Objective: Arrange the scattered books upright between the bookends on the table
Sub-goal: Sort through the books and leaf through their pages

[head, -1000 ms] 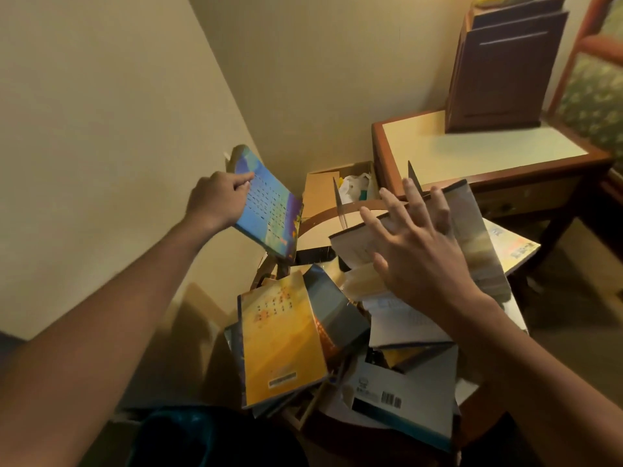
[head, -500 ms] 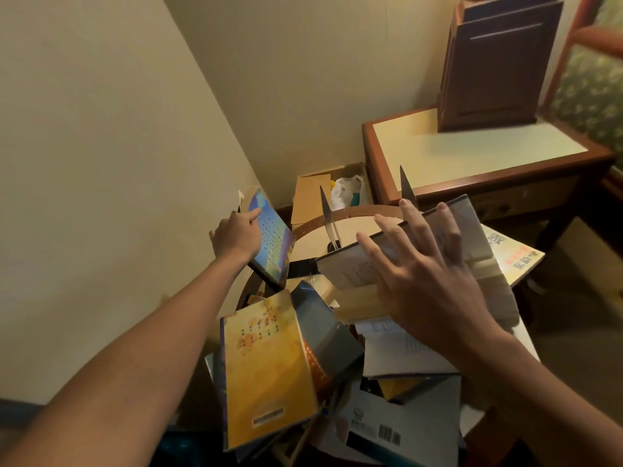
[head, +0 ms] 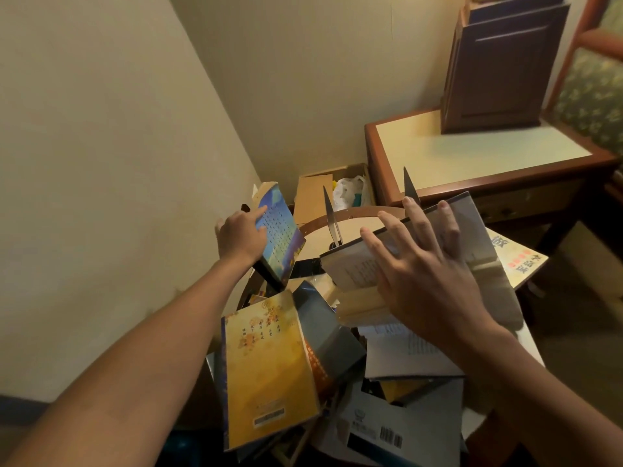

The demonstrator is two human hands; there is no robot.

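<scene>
My left hand (head: 240, 238) grips a blue book (head: 279, 234) by its left edge and holds it tilted upright at the left rim of the round table (head: 350, 214). My right hand (head: 421, 264) lies with spread fingers on a thick open book (head: 357, 267) that is propped up in the middle. Two thin metal bookends (head: 331, 217) (head: 409, 187) stand upright behind the books, with bare table between them. A yellow book (head: 269, 369) and several grey and white books (head: 387, 429) lie scattered in a heap at the front.
A cardboard box (head: 313, 193) with a white plastic bag sits on the floor in the corner. A wooden desk (head: 472, 153) with a dark cabinet (head: 499, 62) stands at the right. Walls close in on the left and behind. A chair (head: 596, 82) shows at far right.
My left hand has brought the blue book down and nearer to the left bookend and stood it steeper. My right hand has stayed on the open book.
</scene>
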